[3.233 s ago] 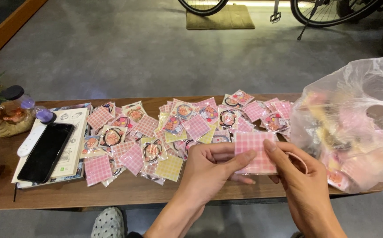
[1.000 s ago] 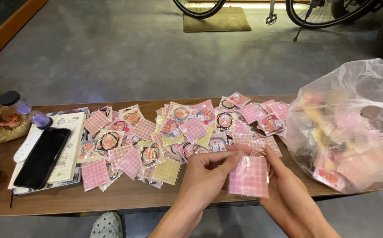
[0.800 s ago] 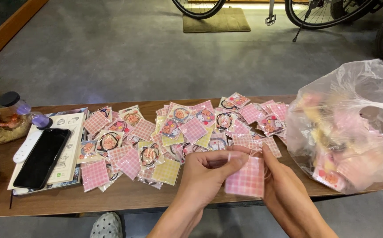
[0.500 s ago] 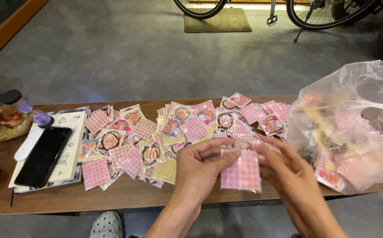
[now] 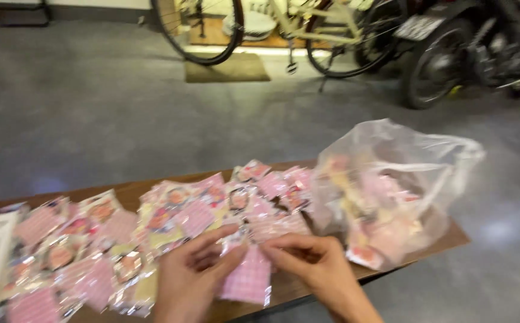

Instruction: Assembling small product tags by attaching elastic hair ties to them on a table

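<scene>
A grey concrete floor (image 5: 92, 119) filled the upper view, with a bicycle (image 5: 284, 30) and a motorcycle (image 5: 469, 48) parked at the far side. Nearer, a brown wooden table (image 5: 451, 239) carried a large clear plastic bag (image 5: 391, 185) stuffed with pink packets, standing at its right end. Left of the bag lay a spread of small pink and yellow packets (image 5: 170, 221), overlapping one another. At the table's near edge, the left hand (image 5: 191, 281) and right hand (image 5: 314, 266) reached in palm-down, fingers curled, each pinching the upper edge of a pink checked packet (image 5: 249, 281) held between them just above the table.
</scene>
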